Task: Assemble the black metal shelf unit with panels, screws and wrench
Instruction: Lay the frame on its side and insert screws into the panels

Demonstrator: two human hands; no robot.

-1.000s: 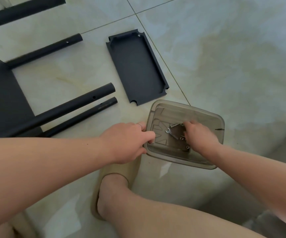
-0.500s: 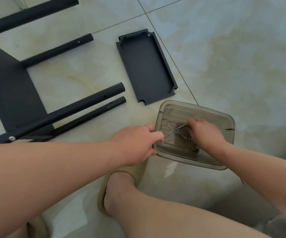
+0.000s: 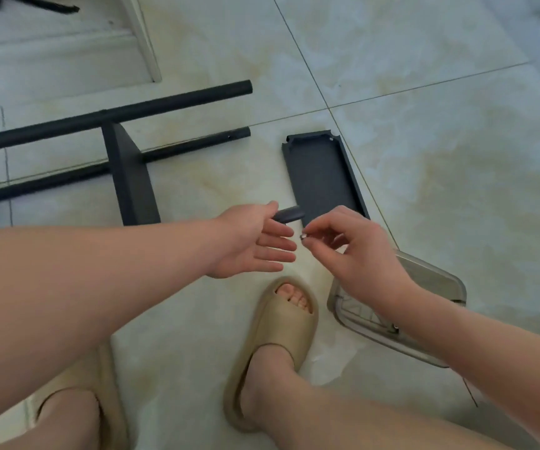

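Two bare hands meet above a pale tiled floor (image 3: 424, 125), seen from the head camera. The right hand (image 3: 359, 254) pinches a small silver screw (image 3: 303, 236) between thumb and forefinger; its other fingers are curled loosely, so this grip is closed on the screw. The left hand (image 3: 252, 241) lies palm up just beside it, fingers straight and together, pointing at the screw; its grip is slack. A dark stub (image 3: 289, 214) shows between the left thumb and forefinger; whether the hand touches it cannot be told.

A loose black panel (image 3: 322, 180), a shallow tray shape with raised edges and notched corners, lies flat on the floor just beyond the hands. To the left lies the part-built frame: a long tube (image 3: 116, 112) and a second tube (image 3: 197, 146) run roughly parallel, with a fitted panel (image 3: 130, 177) standing on edge across them.

A clear plastic box (image 3: 431, 280) rests on the floor under the right forearm, which hides most of it. A small metal item sits at its near wall, too small to identify.

Both feet wear beige slippers: the right slipper (image 3: 281, 326) is below the hands, beside the box; the left slipper (image 3: 113, 401) is at the lower left, partly hidden by the leg.
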